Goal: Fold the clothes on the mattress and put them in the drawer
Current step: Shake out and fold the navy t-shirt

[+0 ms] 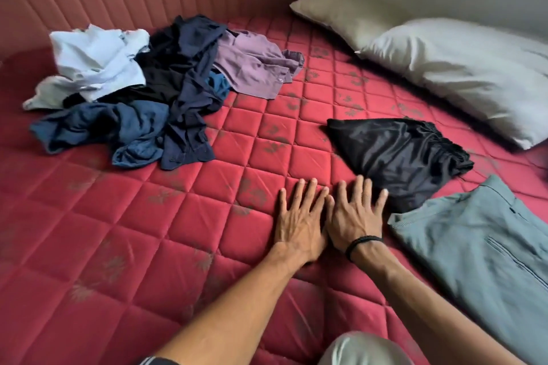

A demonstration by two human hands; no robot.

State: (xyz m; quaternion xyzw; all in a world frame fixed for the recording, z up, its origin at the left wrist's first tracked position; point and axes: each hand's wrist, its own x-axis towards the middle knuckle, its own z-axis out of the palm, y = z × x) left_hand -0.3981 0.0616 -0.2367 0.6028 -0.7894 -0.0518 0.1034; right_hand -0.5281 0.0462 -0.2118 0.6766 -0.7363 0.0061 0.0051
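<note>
On the red quilted mattress [124, 240] both hands lie flat, palms down, side by side and touching at the thumbs. The left hand [298, 222] has its fingers straight and slightly spread on bare quilting, holding nothing. The right hand [354, 216], with a black band [360, 243] at the wrist, is spread the same way, its outer fingertips touching the edge of the black shorts [397, 157].

Two garments lie folded at the right: the black shorts, with a gathered waistband, and grey trousers [480, 246] just beside them, nearer the camera. One unfolded pile [142, 95] sits well apart at the far left; in it show a pale blue piece, a mauve shirt with a button, and several dark navy and blue pieces whose number cannot be told. Two pillows lie at the far right, one beige [344, 15], one white [462, 71], overlapping.

No writing or label can be read anywhere. No drawer is in view.
</note>
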